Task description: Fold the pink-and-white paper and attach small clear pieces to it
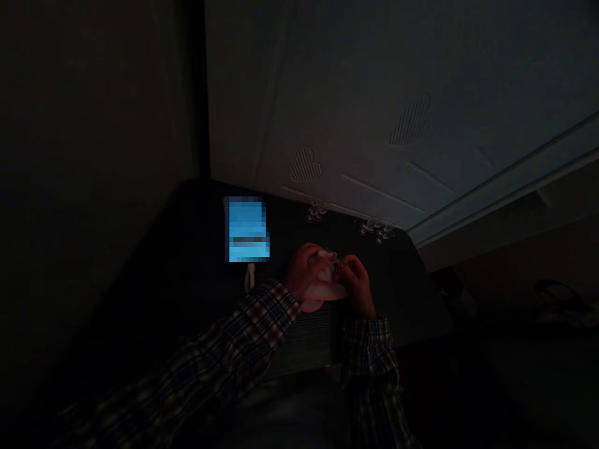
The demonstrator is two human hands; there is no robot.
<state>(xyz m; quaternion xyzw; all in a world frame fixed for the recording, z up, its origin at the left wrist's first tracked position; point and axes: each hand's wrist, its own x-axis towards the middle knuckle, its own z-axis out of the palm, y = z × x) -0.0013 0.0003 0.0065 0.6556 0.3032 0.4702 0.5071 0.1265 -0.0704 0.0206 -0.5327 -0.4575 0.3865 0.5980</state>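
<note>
"Looking at the middle of the dark, wood-grained counter [309, 338], what are you seeing?"

"The bare left hand [302, 269] is holding its fingers bent over a pale, rounded object [322, 291], tinged with red light, which is lying in front of the person. I'm not making out its material, and I cannot tell whether that hand is gripping it."

"And the other?"

"The bare right hand [356, 277] is pinching a tiny, glinting piece [336, 262] between thumb and fingertips, right beside the left hand's fingers. Checked cloth sleeves [266, 312] are covering both forearms."

"What is lying around them?"

"A rectangular, glowing blue screen [248, 227], blurred into squares, is sitting to the left, a narrow whitish loop [249, 277] hanging just below it. Two clusters of small, shiny, rounded pieces [377, 230] are resting near the far edge, beside a pale panel [355, 81] bearing striped heart shapes [306, 165]."
</note>
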